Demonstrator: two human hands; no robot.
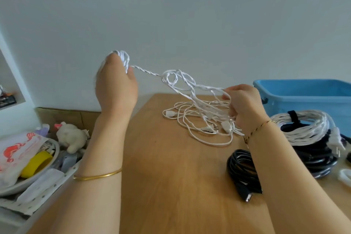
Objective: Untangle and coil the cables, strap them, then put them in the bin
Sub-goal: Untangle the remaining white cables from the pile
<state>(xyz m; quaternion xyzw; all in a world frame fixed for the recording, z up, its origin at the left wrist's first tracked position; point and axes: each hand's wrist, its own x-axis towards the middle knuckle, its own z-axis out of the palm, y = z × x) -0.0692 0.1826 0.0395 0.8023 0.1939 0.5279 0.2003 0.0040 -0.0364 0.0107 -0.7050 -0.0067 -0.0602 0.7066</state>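
Grips 2: left hand [115,83], right hand [245,104], both holding white cable tangle [191,91] | bin [303,97] ×1

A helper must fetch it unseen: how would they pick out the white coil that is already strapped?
Start at the blue bin at the right of the wooden table. Just in front of it a white twisted coil lies on top of black cables. Alone among the white cables, it wears a black strap.
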